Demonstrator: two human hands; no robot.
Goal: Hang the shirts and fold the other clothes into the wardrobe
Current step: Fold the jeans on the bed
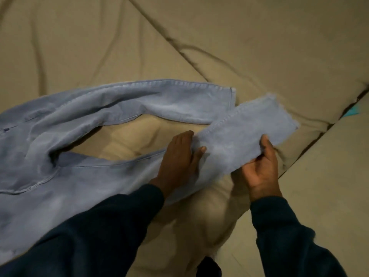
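A pair of light blue jeans [60, 140] lies spread across the beige bed sheet [219, 47], waist at the left, both legs running right. The far leg lies flat with its hem near the middle. The near leg's frayed end [249, 128] is lifted off the sheet. My left hand [179, 160] grips that leg from its left side, thumb on top of the cloth. My right hand [261, 166] holds the same leg's lower edge, fingers curled under it and thumb over it. Dark blue sleeves cover both arms.
The sheet is creased, with long folds running diagonally at upper right. A dark gap [311, 144] runs along the mattress edge at right, beside a second beige surface [329, 186]. A small teal item [352, 111] shows in the gap.
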